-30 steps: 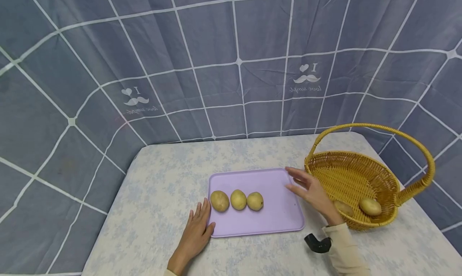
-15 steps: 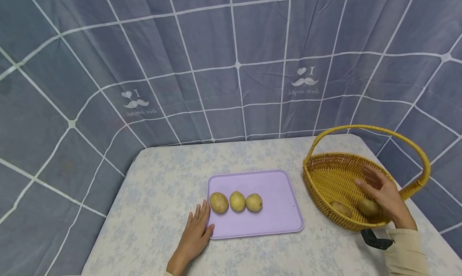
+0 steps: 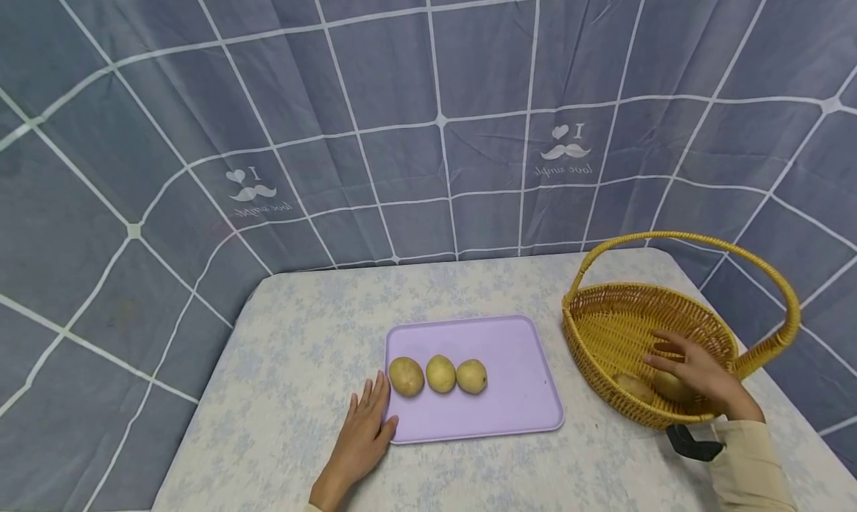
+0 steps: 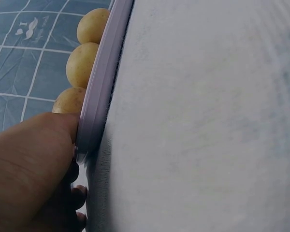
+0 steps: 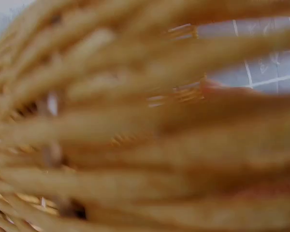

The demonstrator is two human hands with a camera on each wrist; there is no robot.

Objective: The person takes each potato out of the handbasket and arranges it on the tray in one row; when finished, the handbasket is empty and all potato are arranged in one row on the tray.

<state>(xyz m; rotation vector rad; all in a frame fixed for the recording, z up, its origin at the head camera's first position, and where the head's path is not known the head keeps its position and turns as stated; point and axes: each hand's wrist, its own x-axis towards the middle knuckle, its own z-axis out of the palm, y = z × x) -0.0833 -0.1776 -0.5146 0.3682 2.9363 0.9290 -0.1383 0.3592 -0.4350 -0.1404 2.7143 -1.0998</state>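
Three potatoes stand in a row on the lilac tray (image 3: 509, 378): a larger one (image 3: 406, 376) at the left, then a middle one (image 3: 440, 373) and a right one (image 3: 472, 376). My left hand (image 3: 361, 430) lies with straight fingers along the tray's left edge; the left wrist view shows it touching the tray rim (image 4: 99, 87). Inside the wicker basket (image 3: 602, 363), my right hand (image 3: 699, 370) is over a potato (image 3: 672, 387), fingers spread and slightly bent; whether it touches cannot be told. Another potato (image 3: 633, 388) lies just left of it. Blurred wicker (image 5: 135, 121) fills the right wrist view.
The basket's tall handle (image 3: 689, 237) arches over it, at the right of the cloth-covered table (image 3: 301, 333). A grey checked curtain (image 3: 402, 162) hangs behind. A black device (image 3: 694, 445) is at the right wrist, by the basket's front rim.
My right hand has moved right from the tray's right side into the basket, then slightly left and down over the potato. My left hand has kept its place by the tray.
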